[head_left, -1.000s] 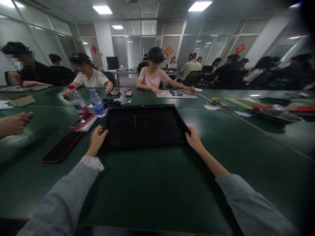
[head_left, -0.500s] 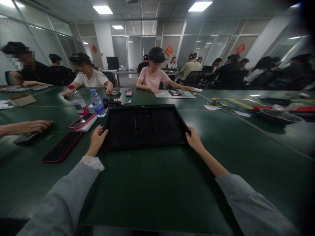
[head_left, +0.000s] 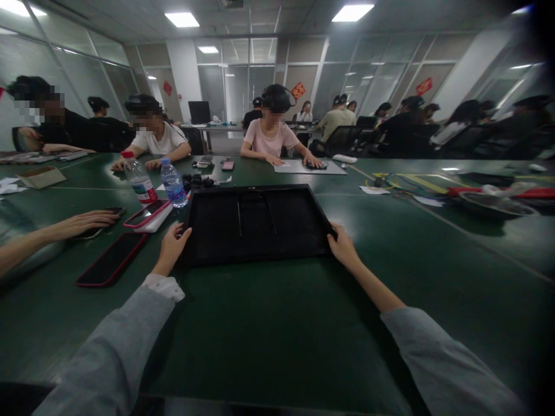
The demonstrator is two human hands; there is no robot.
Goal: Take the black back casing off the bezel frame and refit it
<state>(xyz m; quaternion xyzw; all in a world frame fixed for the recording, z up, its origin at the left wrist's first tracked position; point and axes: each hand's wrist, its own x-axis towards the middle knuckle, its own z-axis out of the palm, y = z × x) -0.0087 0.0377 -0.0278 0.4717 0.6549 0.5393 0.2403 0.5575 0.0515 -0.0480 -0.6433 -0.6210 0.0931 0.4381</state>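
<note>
One broad table [head_left: 277, 335], smooth, green and faintly glossy, fills my feed. Over its middle I see a flat, rectangular black panel [head_left: 217, 237] with a raised rim. The left hand [head_left: 172, 248] grips its left edge, the right hand [head_left: 344, 245] its right, thumbs on top, other fingers partly hidden from me. Beyond, left, stand clear plastic bottles [head_left: 176, 188]; nearer lies a red-rimmed phone [head_left: 111, 261].
</note>
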